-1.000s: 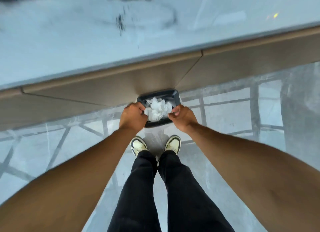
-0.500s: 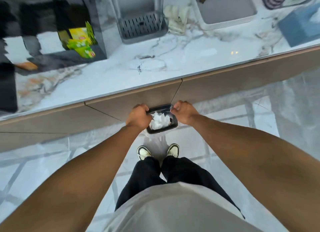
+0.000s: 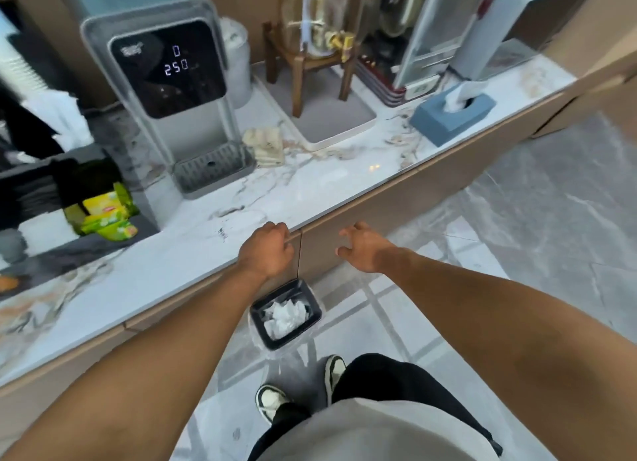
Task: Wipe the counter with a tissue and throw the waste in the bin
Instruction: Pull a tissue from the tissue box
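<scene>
A small black bin (image 3: 312, 317) stands on the floor against the cabinet front, with crumpled white tissue (image 3: 284, 316) inside it. The white marble counter (image 3: 310, 188) runs diagonally above it. My left hand (image 3: 267, 250) is raised near the counter's front edge, fingers curled, nothing visible in it. My right hand (image 3: 362, 248) hovers in front of the cabinet front with fingers spread and empty. Both hands are well above the bin and apart from it.
On the counter stand a water dispenser (image 3: 165, 98), a blue tissue box (image 3: 451, 116), a folded cloth (image 3: 265, 143), a tray (image 3: 331, 126) with a wooden stand, and green packets (image 3: 107, 216) at left. My feet (image 3: 300, 391) stand on the marble floor.
Both hands have let go of the bin's rim and risen to counter height. The view has lifted, showing the whole counter. The bin stays on the floor with the tissue inside.
</scene>
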`<state>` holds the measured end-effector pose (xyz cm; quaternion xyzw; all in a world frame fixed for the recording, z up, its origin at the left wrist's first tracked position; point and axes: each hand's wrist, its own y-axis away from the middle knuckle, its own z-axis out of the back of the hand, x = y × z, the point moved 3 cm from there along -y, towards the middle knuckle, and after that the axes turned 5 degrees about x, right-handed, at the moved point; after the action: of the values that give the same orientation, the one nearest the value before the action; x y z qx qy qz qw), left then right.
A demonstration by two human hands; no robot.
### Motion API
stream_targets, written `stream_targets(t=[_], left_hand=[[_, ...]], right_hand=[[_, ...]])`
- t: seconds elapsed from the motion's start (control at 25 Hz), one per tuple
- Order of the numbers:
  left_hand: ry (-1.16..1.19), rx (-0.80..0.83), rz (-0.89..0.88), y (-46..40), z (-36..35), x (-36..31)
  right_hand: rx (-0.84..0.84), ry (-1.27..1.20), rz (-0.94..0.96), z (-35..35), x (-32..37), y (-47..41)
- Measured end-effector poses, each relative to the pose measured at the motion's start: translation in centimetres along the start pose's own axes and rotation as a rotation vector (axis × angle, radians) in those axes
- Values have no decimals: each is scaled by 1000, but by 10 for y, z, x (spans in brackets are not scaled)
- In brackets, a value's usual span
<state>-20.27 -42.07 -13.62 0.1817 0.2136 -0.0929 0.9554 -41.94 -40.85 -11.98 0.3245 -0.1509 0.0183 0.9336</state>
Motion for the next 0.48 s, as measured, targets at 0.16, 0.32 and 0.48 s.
stream_targets(t=[0.16,0.32,0.48], left_hand=[[-64,-16,-92,-44,27,-56],[-113,-86,-146,-104,41,-139],[-128,-129,-170,-155,46,-229]], right_hand=[[-97,-70,-60,53,-48,5],[-224,-126,-68,123,-122,-1],[-355,-177,-24,191,-197,-2]])
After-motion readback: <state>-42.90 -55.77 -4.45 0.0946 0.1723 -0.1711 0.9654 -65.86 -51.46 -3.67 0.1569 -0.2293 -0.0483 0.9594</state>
